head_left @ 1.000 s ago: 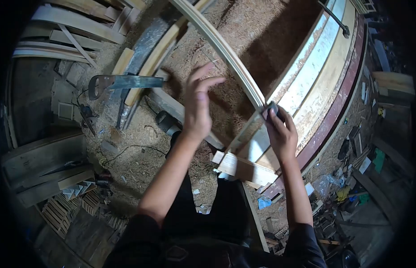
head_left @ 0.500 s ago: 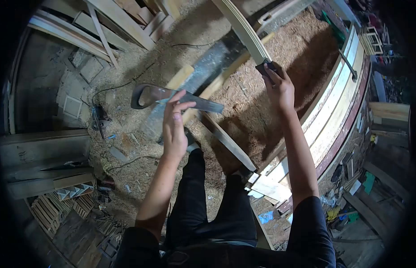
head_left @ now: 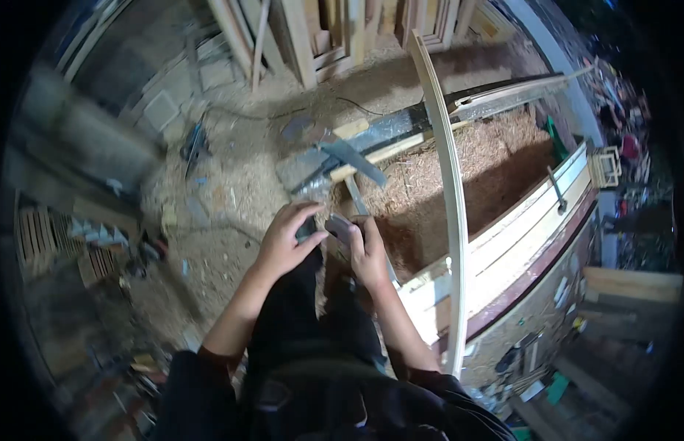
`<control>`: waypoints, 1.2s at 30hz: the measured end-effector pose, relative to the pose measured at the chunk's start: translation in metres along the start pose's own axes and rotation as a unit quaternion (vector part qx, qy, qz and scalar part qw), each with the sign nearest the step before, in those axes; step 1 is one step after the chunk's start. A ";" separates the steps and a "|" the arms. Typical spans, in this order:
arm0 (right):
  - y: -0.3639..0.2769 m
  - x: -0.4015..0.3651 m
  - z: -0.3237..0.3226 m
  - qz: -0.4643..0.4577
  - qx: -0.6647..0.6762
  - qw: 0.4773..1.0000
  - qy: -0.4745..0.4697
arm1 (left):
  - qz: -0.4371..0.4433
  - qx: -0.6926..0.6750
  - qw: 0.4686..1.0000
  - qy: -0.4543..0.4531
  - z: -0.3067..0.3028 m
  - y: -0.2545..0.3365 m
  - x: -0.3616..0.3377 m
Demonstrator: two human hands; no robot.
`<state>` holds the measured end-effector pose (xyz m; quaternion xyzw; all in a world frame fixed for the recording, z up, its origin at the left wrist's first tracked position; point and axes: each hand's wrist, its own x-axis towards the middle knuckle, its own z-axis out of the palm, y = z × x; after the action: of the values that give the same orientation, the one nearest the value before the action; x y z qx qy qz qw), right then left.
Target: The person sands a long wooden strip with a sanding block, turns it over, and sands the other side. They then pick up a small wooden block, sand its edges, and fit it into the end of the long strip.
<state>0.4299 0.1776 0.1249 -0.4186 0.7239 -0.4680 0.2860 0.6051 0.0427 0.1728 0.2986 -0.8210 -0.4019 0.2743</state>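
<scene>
Right hand [head_left: 369,255] has brought the dark block [head_left: 339,229] beside the left hand [head_left: 283,242].

The right hand [head_left: 368,253] has carried the small dark rectangular block [head_left: 339,229] off the long, pale, curved wooden strip [head_left: 450,184] and back before the legs [head_left: 312,309]. The left hand [head_left: 283,242], formerly raised well apart, now curls near the block, while the strip's near end has come down beside the right forearm [head_left: 404,327]

Single head camera, worn above hands [head_left: 326,241], looking forward and down; hands near center, floor [head_left: 231,169] around and beyond them.
</scene>
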 end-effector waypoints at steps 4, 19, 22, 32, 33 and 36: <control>-0.066 -0.074 -0.056 0.032 0.048 0.998 0.000 | -0.030 -0.107 0.994 -0.016 0.019 0.081 -0.053; -0.086 -0.097 -0.093 0.080 0.183 0.978 0.054 | -0.028 -0.178 0.983 -0.039 0.042 0.101 -0.043; -0.107 -0.039 -0.037 0.096 0.144 0.984 -0.053 | -0.093 -0.168 0.981 -0.018 -0.002 0.023 -0.030; -0.223 0.204 0.236 0.041 0.150 0.955 -0.251 | -0.245 -0.293 0.923 -0.040 -0.304 -0.164 0.035; -0.242 0.220 0.252 0.041 0.157 0.957 -0.242 | -0.248 -0.274 0.928 -0.049 -0.331 -0.174 0.043; -0.285 0.254 0.276 0.033 0.049 0.962 -0.267 | -0.223 -0.235 0.944 -0.060 -0.385 -0.191 0.085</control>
<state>0.6250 -0.2252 0.2707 -0.4900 0.6108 -0.3641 0.5042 0.8661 -0.3040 0.2358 0.3767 -0.6304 -0.6515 0.1902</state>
